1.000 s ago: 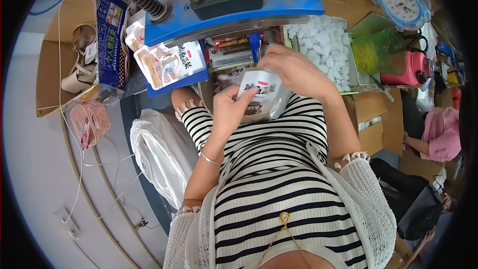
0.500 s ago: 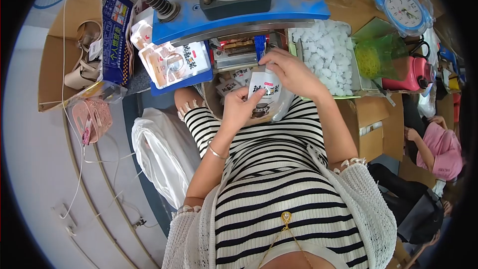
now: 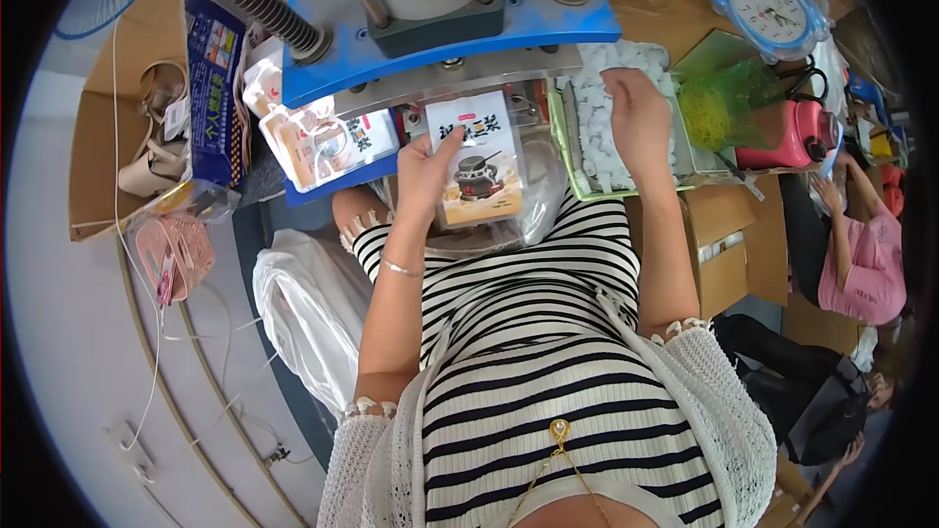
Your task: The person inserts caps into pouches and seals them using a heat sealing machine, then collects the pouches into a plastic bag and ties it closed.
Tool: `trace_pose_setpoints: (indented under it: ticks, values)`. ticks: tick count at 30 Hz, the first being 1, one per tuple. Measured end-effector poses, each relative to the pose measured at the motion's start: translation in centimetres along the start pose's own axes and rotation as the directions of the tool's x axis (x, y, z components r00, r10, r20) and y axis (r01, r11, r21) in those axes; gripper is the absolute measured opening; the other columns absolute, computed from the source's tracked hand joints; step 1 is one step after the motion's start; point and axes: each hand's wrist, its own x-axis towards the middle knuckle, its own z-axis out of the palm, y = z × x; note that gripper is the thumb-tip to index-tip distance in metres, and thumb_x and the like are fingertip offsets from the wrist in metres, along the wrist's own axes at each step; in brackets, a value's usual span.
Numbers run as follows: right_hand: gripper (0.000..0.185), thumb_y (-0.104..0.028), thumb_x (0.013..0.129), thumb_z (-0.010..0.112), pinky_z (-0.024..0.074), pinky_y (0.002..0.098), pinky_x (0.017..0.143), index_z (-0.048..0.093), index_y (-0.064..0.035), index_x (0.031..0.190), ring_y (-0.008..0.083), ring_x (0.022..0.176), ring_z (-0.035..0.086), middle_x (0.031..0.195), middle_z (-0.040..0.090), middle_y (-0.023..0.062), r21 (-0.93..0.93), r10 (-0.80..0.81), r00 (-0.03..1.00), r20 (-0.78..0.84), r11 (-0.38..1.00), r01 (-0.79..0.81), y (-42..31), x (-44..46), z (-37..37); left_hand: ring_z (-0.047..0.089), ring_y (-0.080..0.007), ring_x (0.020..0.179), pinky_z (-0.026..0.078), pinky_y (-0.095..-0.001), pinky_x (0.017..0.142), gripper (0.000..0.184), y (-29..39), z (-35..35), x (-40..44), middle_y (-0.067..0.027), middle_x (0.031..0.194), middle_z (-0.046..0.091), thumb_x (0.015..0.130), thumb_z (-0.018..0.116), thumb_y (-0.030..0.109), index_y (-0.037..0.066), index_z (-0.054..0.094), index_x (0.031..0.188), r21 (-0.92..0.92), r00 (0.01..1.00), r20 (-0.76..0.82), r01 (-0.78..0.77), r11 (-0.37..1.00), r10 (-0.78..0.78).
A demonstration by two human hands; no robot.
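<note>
My left hand (image 3: 421, 176) grips a printed pouch (image 3: 479, 191), thumb on its front face and fingers behind it. The pouch is white with dark lettering and a picture of a pot, shading to orange at the bottom. It stays close under the press plate, above my lap. Over a green-rimmed bin (image 3: 577, 186) of small white plastic pieces (image 3: 597, 137) is my right hand (image 3: 641, 127). Its fingers are bent and pressed together at the pieces; what they pinch, if anything, is hidden. A clear plastic bag (image 3: 538, 196) hangs behind the pouch.
A blue press (image 3: 440, 44) with springs overhangs the workplace. More pouches (image 3: 328, 142) lie on a blue tray at the left. On the right stand a green container (image 3: 729, 108), a red bottle (image 3: 782, 142), a clock (image 3: 768, 5) and a carton (image 3: 734, 249). Another person in pink (image 3: 866, 264) sits farther right.
My right hand has left the pouch and moved right to the bin of white pieces. My left hand keeps the pouch, now more to the left with its front in plain view.
</note>
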Motion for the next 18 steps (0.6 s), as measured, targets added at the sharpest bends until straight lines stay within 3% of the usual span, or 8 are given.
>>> trace_pose_setpoints:
  ticks: [1,2,3,4,6,10,14,18]
  values:
    - [0.02,-0.003,0.084,0.057,0.0488,0.038,0.073,0.062,-0.0017,0.102,0.0285,0.082,0.062,0.09,0.066,0.0098,-0.171,-0.054,0.998,0.026,0.984,0.057,0.5,-0.1,-0.1,0.062,-0.0108,0.063,0.047,-0.0249,0.058,0.024,1.0,-0.2,-0.4,-0.006,0.077,0.071,0.089,0.068,0.022,-0.002,0.07,0.088,-0.003,1.0,0.009,0.0,1.0,0.0]
    - [0.02,-0.003,0.084,0.057,0.0488,0.038,0.073,0.062,-0.0017,0.102,0.0285,0.082,0.062,0.09,0.066,0.0098,-0.176,-0.056,0.998,0.022,0.983,0.059,0.6,-0.4,0.2,0.065,-0.0181,0.069,0.048,-0.029,0.061,0.026,2.4,-0.9,-0.8,-0.0091,0.085,0.071,0.087,0.069,0.024,-0.002,0.07,0.093,0.485,0.999,-0.021,-0.015,0.874,0.029]
    - [0.019,-0.003,0.082,0.057,0.0482,0.0398,0.073,0.063,-0.0027,0.1,0.0299,0.083,0.061,0.091,0.066,0.0102,-0.265,-0.046,0.996,0.07,0.962,0.063,0.0,-0.7,0.9,0.067,-0.0255,0.075,0.049,-0.0332,0.063,0.029,3.9,-1.5,-1.1,-0.0123,0.092,0.071,0.086,0.07,0.026,-0.001,0.069,0.097,0.85,0.997,-0.04,-0.005,0.526,0.073]
    - [0.018,-0.003,0.081,0.057,0.0477,0.0416,0.073,0.063,-0.0036,0.098,0.0313,0.084,0.06,0.091,0.066,0.0105,-0.347,-0.032,0.992,0.124,0.935,0.074,-0.9,-1.2,1.6,0.067,-0.0255,0.075,0.049,-0.0332,0.063,0.029,4.3,-2.4,-1.2,-0.0123,0.092,0.071,0.086,0.07,0.026,-0.001,0.069,0.097,0.849,0.996,-0.048,0.001,0.528,0.074]
    - [0.017,-0.003,0.08,0.057,0.0472,0.0434,0.072,0.063,-0.0045,0.095,0.0327,0.084,0.06,0.091,0.066,0.0109,-0.407,-0.024,0.983,0.184,0.908,0.098,-1.7,-1.5,2.4,0.062,-0.0374,0.091,0.049,-0.0392,0.071,0.039,5.0,-4.2,-1.7,-0.0143,0.111,0.065,0.081,0.072,0.029,0.005,0.065,0.11,0.998,0.624,0.029,-0.067,0.016,0.781]
    - [0.014,-0.005,0.078,0.056,0.0469,0.0394,0.071,0.064,-0.0061,0.09,0.0257,0.09,0.06,0.09,0.066,0.0101,-0.52,0.026,0.979,0.2,0.85,0.084,-1.4,-1.3,3.0,0.058,-0.0349,0.099,0.049,-0.0417,0.075,0.042,0.0,-5.7,-3.3,-0.0114,0.121,0.059,0.082,0.071,0.029,0.008,0.061,0.116,0.96,0.614,0.266,-0.103,-0.259,0.743]
    - [0.018,-0.007,0.078,0.06,0.0473,0.0387,0.072,0.063,-0.0052,0.095,0.0273,0.082,0.059,0.09,0.065,0.0101,-0.277,-0.01,0.982,0.19,0.959,0.064,-0.1,-1.8,1.9,0.061,-0.0328,0.089,0.048,-0.0393,0.073,0.03,-1.3,-7.4,-4.6,-0.0101,0.104,0.065,0.082,0.071,0.024,0.005,0.065,0.104,0.971,0.646,0.216,-0.22,-0.093,0.732]
    - [0.021,-0.008,0.078,0.062,0.047,0.0338,0.073,0.062,-0.0038,0.099,0.0229,0.08,0.058,0.087,0.063,0.0105,0.105,0.303,0.953,0.032,0.947,-0.304,-0.6,-1.6,1.5,0.06,-0.0265,0.074,0.047,-0.0343,0.067,0.016,2.0,-7.7,-4.2,-0.009,0.086,0.064,0.079,0.072,0.014,0.005,0.067,0.092,0.967,0.623,0.021,-0.211,0.141,0.782]
